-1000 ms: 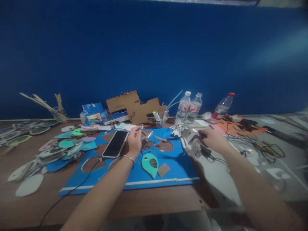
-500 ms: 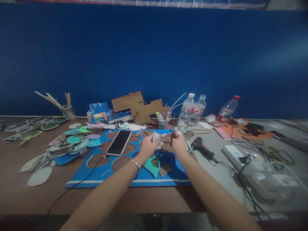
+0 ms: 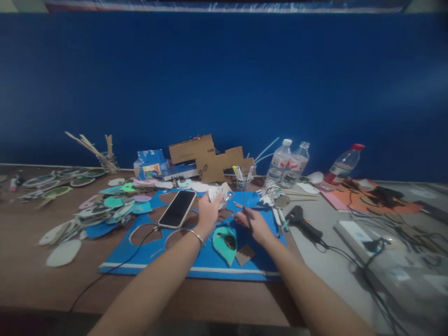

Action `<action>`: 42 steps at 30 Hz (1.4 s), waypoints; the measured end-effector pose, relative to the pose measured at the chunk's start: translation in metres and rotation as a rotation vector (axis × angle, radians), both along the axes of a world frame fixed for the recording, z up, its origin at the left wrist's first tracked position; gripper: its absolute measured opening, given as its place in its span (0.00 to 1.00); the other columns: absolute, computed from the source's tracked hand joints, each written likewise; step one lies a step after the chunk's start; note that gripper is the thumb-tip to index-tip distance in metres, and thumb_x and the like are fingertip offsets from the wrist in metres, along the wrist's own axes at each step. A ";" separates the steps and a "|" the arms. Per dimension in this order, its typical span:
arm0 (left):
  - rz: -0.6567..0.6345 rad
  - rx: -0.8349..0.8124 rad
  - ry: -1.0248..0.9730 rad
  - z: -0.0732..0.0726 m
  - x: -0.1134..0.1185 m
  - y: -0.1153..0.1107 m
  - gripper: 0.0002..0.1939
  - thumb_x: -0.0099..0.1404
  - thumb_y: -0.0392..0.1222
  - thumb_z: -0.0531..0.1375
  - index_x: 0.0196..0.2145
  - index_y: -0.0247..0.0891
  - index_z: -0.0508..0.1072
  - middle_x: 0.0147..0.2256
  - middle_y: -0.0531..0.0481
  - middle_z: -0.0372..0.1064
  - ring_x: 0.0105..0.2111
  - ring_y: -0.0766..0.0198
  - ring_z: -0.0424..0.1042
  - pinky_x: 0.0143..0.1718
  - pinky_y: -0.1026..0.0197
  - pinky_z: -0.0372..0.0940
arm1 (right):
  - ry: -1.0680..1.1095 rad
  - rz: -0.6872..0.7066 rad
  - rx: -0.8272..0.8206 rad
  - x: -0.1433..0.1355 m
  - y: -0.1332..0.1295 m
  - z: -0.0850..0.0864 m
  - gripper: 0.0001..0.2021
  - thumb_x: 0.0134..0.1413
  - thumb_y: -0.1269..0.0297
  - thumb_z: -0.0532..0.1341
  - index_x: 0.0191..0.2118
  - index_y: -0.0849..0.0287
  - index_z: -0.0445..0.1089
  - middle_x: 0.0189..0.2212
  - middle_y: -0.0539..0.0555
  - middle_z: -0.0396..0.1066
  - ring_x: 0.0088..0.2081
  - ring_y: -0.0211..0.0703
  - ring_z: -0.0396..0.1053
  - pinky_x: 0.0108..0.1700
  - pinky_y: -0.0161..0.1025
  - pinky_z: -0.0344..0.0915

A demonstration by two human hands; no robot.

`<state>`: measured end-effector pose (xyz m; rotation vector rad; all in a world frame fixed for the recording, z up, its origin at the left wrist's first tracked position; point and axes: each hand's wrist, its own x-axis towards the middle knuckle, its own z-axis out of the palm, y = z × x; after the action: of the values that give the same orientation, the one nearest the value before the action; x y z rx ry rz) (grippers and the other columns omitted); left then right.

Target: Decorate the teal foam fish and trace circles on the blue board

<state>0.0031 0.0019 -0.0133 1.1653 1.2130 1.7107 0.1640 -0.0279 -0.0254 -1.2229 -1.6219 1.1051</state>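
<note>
Left hand [image 3: 208, 213] is gripping white piece [image 3: 217, 191] near back edge of blue board [image 3: 265, 262]; right hand [image 3: 257, 227] is holding dark tool [image 3: 248, 219]; steady hold is probably helping.

L hand [image 3: 208, 212] & R hand [image 3: 258, 226] now apart, were close tog. ½ sec ago. White patterned pc [image 3: 223, 190], then btwn both hands' fingers, now up in L fingers only. Dark thin tool [image 3: 248, 217] lower, tilted in R fingers.
</note>
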 end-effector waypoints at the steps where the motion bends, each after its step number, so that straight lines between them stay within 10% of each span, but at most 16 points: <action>1: 0.010 -0.002 0.004 0.000 -0.001 0.000 0.18 0.51 0.47 0.63 0.39 0.34 0.73 0.37 0.43 0.74 0.37 0.58 0.72 0.40 0.58 0.65 | -0.064 0.004 0.037 0.000 0.000 -0.001 0.22 0.48 0.45 0.56 0.33 0.61 0.69 0.26 0.54 0.71 0.30 0.44 0.67 0.32 0.36 0.60; 42: -0.190 -0.067 -0.351 -0.004 -0.002 0.009 0.19 0.43 0.38 0.67 0.35 0.32 0.72 0.32 0.46 0.73 0.27 0.64 0.72 0.31 0.61 0.66 | -0.158 0.192 -0.040 0.010 0.006 0.000 0.21 0.48 0.48 0.56 0.16 0.60 0.63 0.14 0.50 0.65 0.21 0.39 0.63 0.27 0.34 0.58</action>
<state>0.0013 0.0107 -0.0174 0.8648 0.9074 1.6338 0.1739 -0.0216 -0.0256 -1.2260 -1.8764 1.1886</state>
